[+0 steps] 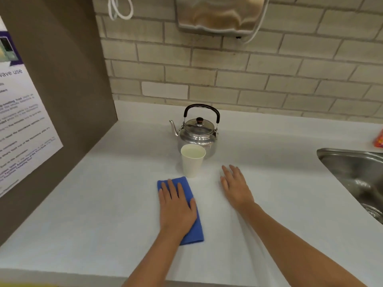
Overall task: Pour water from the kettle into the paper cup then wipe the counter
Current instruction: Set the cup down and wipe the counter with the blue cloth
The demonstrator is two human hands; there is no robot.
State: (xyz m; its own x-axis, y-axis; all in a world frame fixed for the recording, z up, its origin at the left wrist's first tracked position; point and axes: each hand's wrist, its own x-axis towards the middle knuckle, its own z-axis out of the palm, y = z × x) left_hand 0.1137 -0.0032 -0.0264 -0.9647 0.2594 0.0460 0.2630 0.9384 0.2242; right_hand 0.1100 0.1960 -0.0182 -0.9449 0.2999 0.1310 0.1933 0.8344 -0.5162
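Note:
A shiny metal kettle (198,133) with a black handle stands upright near the back wall, its spout pointing left. Directly in front of it stands a white paper cup (192,162), upright. A folded blue cloth (194,224) lies flat on the pale counter (103,193) just in front and left of the cup. My left hand (176,206) presses flat on the cloth, fingers spread. My right hand (236,187) rests flat on the bare counter to the right of the cup, fingers apart, holding nothing.
A steel sink (356,177) is sunk into the counter at the right. A red packet (378,139) lies at the far right edge. A brown side panel with a printed notice (22,121) walls off the left. A metal dispenser (219,13) hangs on the brick wall.

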